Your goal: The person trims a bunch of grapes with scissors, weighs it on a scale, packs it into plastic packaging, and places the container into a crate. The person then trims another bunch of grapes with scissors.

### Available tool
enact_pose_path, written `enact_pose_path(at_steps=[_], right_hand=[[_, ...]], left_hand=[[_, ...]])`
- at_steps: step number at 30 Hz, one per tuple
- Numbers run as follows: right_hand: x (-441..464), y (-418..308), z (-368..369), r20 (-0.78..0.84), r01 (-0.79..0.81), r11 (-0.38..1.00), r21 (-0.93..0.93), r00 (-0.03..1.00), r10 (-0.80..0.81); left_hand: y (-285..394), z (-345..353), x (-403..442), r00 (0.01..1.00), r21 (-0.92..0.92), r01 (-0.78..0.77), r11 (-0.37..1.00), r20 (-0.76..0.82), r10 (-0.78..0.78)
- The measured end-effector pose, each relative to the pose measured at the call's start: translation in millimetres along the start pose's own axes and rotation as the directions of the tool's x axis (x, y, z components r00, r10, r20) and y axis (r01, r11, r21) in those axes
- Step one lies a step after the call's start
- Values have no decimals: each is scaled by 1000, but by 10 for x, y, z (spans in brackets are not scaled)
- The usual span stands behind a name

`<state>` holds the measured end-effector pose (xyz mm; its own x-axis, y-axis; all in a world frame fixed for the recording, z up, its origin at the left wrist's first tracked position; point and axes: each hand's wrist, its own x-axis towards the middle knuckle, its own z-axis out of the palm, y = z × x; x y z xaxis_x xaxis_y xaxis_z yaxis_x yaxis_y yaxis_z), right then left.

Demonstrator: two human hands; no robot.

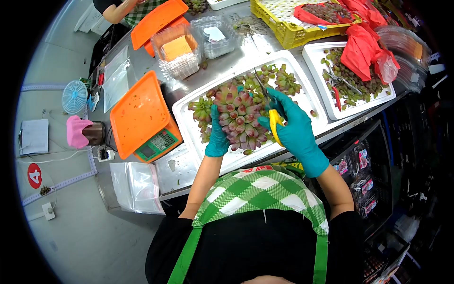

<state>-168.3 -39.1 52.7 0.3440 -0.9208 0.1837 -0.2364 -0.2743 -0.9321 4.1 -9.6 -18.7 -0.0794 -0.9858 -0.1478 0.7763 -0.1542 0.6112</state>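
A large cluster of red-green succulent rosettes (239, 118) is held over a white tray (183, 130). My left hand (217, 135), in a teal glove, grips the cluster from its left side. In my right hand (297, 135), also gloved in teal, are yellow-handled scissors (275, 124). Their dark blades point up and away, just right of the cluster, and look slightly apart. Smaller green rosettes (286, 81) and loose leaves lie in the tray. The cluster hides part of my left fingers.
An orange scale (142, 116) stands left of the tray, clear plastic boxes (182, 64) behind it. On the right, a second white tray (336, 113) holds leaves, shears and a red bag (358, 52). A yellow crate (283, 35) stands behind. A co-worker's arm (118, 12) shows at the upper left.
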Motion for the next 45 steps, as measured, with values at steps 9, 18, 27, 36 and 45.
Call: enact_pose_path(at_steps=[9,18,27,36,45], right_hand=[[86,-52,117,64,6,992,-129,998,2],[41,144,120,32,-111,994,-12,993,111],[-19,139,78,-66,67,970,-236,994,-85],[-53,134,227,101,249,872,-421,968,-228],[-13,109,161,62,-54,998,20,997,53]], left_hand=[[-51,52,-98,978,146,-13,989,-203,43],[-92,-9,-22,984,163,34,986,-180,-4],[-86,66,35,972,108,-1,994,-235,27],[-173,-16,20,925,166,10,986,-376,54],[-59,208,-52,955,55,9,998,-296,8]])
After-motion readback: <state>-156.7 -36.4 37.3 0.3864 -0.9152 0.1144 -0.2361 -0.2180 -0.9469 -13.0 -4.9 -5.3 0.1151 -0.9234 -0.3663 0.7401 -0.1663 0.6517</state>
